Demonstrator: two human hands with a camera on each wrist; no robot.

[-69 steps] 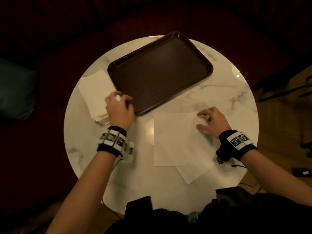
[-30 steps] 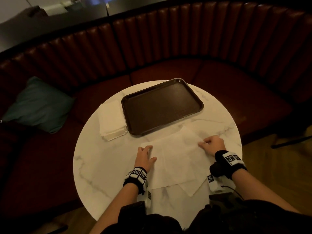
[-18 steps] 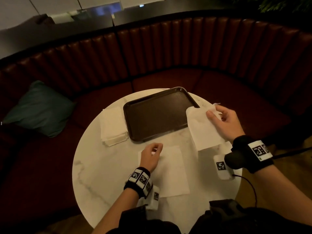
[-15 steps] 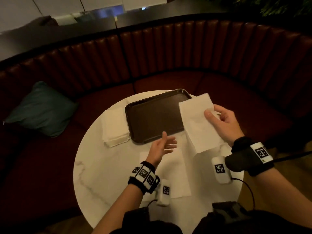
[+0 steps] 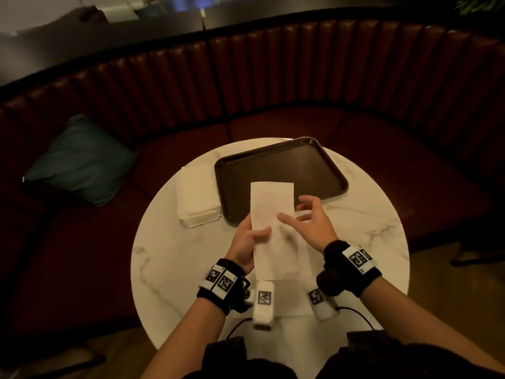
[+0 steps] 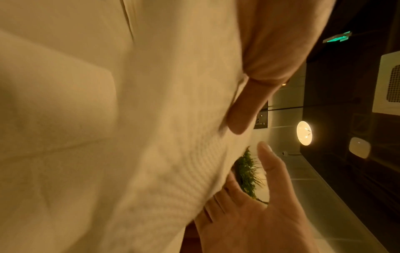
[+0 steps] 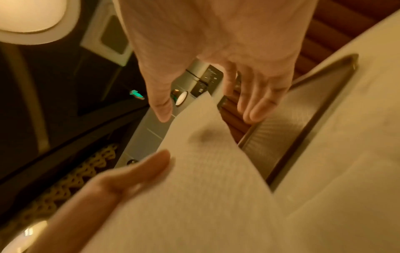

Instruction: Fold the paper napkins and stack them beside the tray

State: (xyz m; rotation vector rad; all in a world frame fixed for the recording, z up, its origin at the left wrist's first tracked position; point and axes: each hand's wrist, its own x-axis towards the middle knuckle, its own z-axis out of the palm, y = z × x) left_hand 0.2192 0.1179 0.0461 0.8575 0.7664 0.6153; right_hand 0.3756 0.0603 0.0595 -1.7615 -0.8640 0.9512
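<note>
A long folded napkin is being held up off the round marble table, gripped along its left edge by the left hand, thumb on the front and the rest of the fingers tucked behind the paper. The napkin is stood pretty much upright in the head view, with its top edge seen over the near side of the brown tray. The right hand is kept right beside the napkin's right edge, fingers spread and relaxed, nothing gripped; a fingertip is laid on or just in front of the paper, and real contact can't be called from these views. From the right wrist camera the open palm is seen above the napkin's corner. In the left wrist view the paper fills most of the frame. Another flat napkin is left on the table under the hands. A stack of folded napkins is sat just left of the tray, touching or nearly touching its edge. A teal cushion is parked on the red booth seat behind.
</note>
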